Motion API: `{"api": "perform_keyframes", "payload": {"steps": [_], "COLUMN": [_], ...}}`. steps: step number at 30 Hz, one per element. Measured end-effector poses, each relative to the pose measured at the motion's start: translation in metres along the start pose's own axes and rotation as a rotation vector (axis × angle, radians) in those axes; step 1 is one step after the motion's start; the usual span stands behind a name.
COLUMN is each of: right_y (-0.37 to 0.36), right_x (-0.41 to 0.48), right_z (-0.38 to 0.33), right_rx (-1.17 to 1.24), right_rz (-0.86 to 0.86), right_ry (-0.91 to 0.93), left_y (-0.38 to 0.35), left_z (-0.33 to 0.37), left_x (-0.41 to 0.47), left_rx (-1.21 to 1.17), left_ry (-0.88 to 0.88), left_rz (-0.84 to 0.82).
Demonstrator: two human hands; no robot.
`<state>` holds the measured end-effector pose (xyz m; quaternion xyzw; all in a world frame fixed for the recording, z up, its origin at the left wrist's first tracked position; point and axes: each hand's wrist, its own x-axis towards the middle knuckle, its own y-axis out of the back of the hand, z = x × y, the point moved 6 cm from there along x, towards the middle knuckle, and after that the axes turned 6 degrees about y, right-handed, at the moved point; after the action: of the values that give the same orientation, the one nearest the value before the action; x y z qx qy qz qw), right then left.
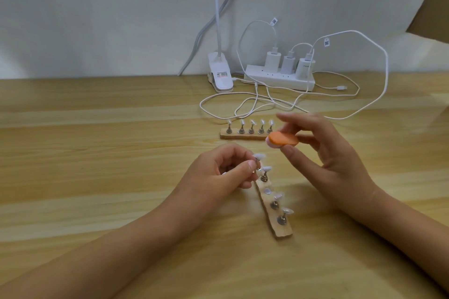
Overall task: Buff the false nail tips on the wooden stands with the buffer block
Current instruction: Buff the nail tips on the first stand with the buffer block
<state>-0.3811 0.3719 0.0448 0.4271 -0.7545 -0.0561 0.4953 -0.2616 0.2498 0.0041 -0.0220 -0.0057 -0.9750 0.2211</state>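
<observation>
L hand (218, 167) is pinching the metal peg of the top nail tip (259, 156) on the near wooden stand (274, 213), thumb and forefinger closed on it; can't tell if the peg is lifted off or seated. R hand (323, 150) is gripping the orange buffer block (282, 140) between thumb and fingers, other fingers spread loose. The block is hovering just up and to the R of the held tip, near but apart, flat face angled toward it. The near stand's long axis is running away from the person, leaning L at the far end; its other tips are sitting below the L hand. The far stand (243, 135) with 5 tips is lying crosswise, behind the block. R hand is nearer; next move is prob. a short down-L stroke onto the tip.
</observation>
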Motion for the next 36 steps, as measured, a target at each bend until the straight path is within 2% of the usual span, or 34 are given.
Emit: {"api": "perform_keyframes", "payload": {"steps": [5,10,14,36], "right_y": [-0.013,-0.012,-0.014,-0.008], "right_x": [-0.002,0.0,-0.001,0.0], "right_z": [-0.011,-0.011,-0.015,-0.008], "right_rx": [-0.08,-0.099,-0.116,-0.17], "right_rz": [-0.084,-0.079,-0.101,-0.089], "right_ry": [0.085,0.059,0.124,0.091], "left_y": [-0.001,0.0,-0.002,0.0], "left_z": [0.0,0.0,0.001,0.004], "left_x": [0.0,0.0,0.0,-0.001], "left_rx": [0.024,0.016,0.041,0.093], "left_ry": [0.003,0.017,0.011,-0.008], "left_rz": [-0.009,-0.001,0.001,0.015]}}
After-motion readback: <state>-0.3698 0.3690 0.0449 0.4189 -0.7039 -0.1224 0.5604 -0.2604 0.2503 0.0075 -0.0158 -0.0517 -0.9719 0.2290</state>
